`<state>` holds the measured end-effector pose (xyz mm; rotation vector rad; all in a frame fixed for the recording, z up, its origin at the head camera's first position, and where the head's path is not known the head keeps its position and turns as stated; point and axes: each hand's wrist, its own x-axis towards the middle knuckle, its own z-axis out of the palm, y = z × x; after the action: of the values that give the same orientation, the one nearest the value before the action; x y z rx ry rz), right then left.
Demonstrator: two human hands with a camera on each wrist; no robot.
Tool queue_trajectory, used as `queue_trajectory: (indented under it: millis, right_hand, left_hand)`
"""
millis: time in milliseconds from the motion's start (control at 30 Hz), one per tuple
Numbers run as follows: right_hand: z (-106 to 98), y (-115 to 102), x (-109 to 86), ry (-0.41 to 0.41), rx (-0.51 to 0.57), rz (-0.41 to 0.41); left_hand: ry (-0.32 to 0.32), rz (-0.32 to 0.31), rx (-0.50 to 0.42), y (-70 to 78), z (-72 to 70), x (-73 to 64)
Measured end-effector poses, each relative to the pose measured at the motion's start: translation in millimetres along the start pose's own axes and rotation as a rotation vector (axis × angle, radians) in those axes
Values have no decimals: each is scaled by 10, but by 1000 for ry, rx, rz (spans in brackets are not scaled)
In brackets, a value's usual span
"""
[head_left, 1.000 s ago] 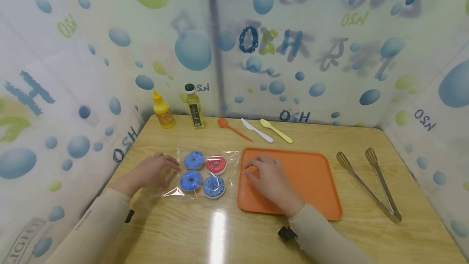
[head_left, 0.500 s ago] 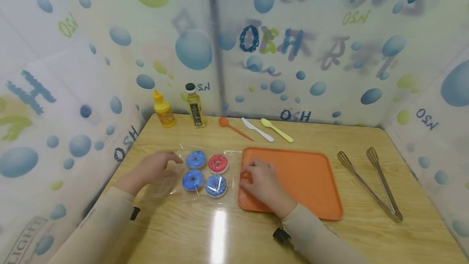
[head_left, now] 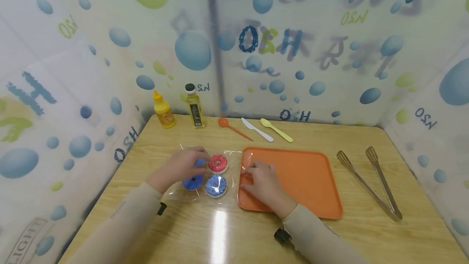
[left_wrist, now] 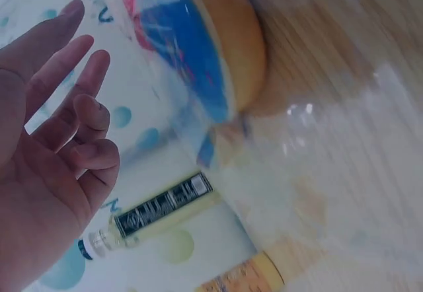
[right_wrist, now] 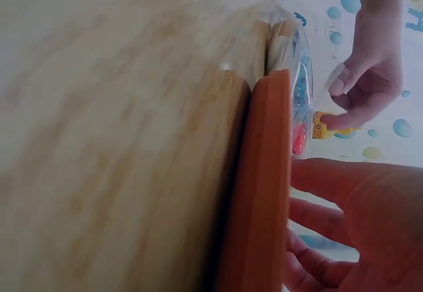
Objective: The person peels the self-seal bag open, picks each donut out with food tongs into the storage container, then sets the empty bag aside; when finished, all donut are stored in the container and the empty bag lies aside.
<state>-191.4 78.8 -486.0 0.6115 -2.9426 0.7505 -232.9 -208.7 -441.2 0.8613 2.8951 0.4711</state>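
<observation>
My left hand (head_left: 183,165) is over the left part of a clear plastic bag (head_left: 231,182), its fingers loosely bent and nothing between them. Inside the bag lie a pink-red toy doughnut (head_left: 218,163), a speckled blue doughnut (head_left: 216,186) and two plainer blue doughnuts (head_left: 192,183), one mostly covered by that hand. The left wrist view shows the left palm with fingers apart beside a doughnut (left_wrist: 211,47) in the film. My right hand (head_left: 264,184) is at the left rim of an orange tray (head_left: 304,182); in the right wrist view its spread, relaxed fingers reach behind the rim.
Metal tongs (head_left: 377,190) lie spread to the right of the tray. Along the back are a yellow squeeze bottle (head_left: 165,112), an oil bottle (head_left: 195,109), an orange spoon (head_left: 234,129), a white knife (head_left: 257,130) and a yellow spoon (head_left: 276,130). Patterned walls enclose the table.
The left hand has moved right from the bag's left edge to over the blue doughnuts. The right hand shifted slightly left, then stayed. The bagged doughnuts slid a little right.
</observation>
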Motion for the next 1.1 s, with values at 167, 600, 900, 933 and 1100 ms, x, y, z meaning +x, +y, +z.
queue_trajectory:
  millis: [167, 600, 900, 933, 1100]
  right_hand:
    - [10, 24, -2, -10, 14, -3]
    - [-5, 28, -2, -33, -12, -16]
    - [-3, 23, 2, -48, -13, -4]
    - [-2, 26, 1, -44, -10, -4]
    - [12, 42, 5, -30, -3, -4]
  left_hand:
    - [-5, 66, -49, 128, 100, 159]
    - [-72, 148, -122, 280, 266, 383]
    - [-99, 109, -87, 354, 336, 429]
    - [-96, 107, -82, 357, 341, 431]
    - [-81, 99, -72, 360, 333, 416]
